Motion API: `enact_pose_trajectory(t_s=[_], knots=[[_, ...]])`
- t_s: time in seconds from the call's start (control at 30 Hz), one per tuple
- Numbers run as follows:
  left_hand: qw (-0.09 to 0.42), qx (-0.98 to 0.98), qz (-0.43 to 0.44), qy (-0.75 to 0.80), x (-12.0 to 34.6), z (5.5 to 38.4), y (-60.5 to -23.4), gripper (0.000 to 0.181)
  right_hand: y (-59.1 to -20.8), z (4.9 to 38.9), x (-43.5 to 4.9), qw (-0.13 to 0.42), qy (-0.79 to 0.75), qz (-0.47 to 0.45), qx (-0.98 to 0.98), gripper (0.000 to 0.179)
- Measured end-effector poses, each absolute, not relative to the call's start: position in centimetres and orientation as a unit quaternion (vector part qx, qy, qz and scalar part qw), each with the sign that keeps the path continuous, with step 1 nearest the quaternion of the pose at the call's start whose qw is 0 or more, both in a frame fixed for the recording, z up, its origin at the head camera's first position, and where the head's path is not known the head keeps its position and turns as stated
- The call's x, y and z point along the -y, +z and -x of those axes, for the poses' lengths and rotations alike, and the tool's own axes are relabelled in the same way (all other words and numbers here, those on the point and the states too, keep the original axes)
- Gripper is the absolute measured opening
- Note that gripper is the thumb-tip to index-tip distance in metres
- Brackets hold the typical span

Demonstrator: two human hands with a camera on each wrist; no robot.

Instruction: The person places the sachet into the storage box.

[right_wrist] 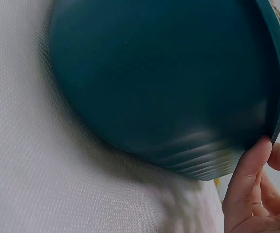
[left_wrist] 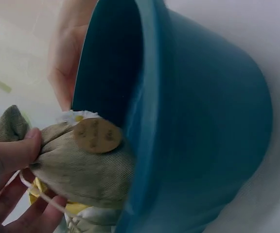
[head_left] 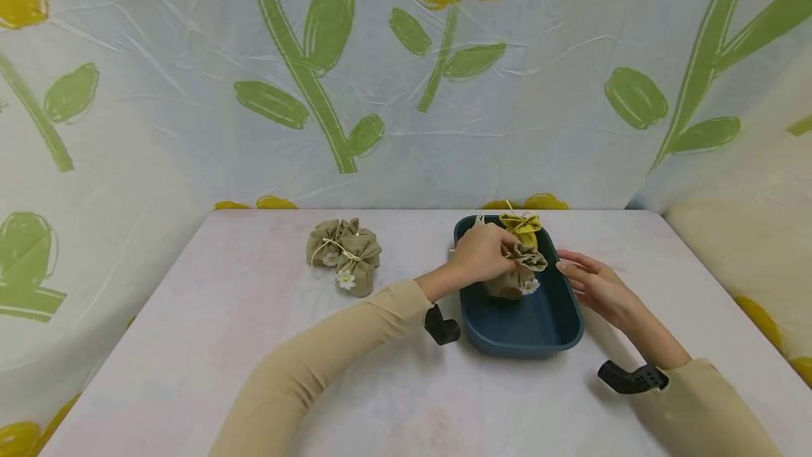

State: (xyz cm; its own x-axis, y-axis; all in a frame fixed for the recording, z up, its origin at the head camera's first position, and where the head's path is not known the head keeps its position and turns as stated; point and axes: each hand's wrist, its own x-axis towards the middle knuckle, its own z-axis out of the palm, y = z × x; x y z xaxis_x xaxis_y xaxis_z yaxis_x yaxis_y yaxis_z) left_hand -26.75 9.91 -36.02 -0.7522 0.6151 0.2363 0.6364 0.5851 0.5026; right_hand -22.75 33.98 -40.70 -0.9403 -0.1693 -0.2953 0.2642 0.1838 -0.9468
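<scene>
My left hand pinches the gathered neck of a grey-beige cloth sachet between thumb and fingers. This sachet carries a white flower and a round brown tag, and it hangs partly inside the blue plastic basin. Behind it in the basin, a yellow sachet shows its tied top; the left hand hides part of the contents. At the basin's right side, my right hand holds the rim, with thumb and fingertips at its edge in the right wrist view.
Left of the basin, two more grey-beige sachets with cord ties and white flowers stand close together on the pale table. A cloth backdrop printed with yellow flowers and green leaves rises behind the table and along both sides.
</scene>
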Motion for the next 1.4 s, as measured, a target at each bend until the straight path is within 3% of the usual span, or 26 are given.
enact_pose_trajectory(t_s=[0.3, 0.57, 0.8, 1.07, 1.4], knots=[[0.013, 0.898, 0.343, -0.277, -10.6, 27.3, -35.8, 0.023, -40.8, 22.6, -34.0, 0.17, -0.647, -0.028, -0.743, 0.042], [0.039, 0.904, 0.346, -0.248, -11.5, 27.8, -35.6, 0.024, -40.6, 22.6, -33.8, 0.169, -0.636, -0.03, -0.753, 0.044], [0.067, 0.911, 0.32, -0.251, -12.5, 27.9, -35.8, 0.029, -40.6, 22.6, -34.0, 0.164, -0.64, -0.024, -0.75, 0.028], [0.055, 0.903, 0.346, -0.248, -13.1, 27.8, -36.7, 0.025, -40.5, 22.5, -33.9, 0.162, -0.645, -0.027, -0.746, 0.034], [0.021, 0.892, 0.365, -0.265, -13.1, 28.0, -36.9, 0.028, -40.6, 22.3, -34.1, 0.165, -0.665, -0.021, -0.729, 0.023]])
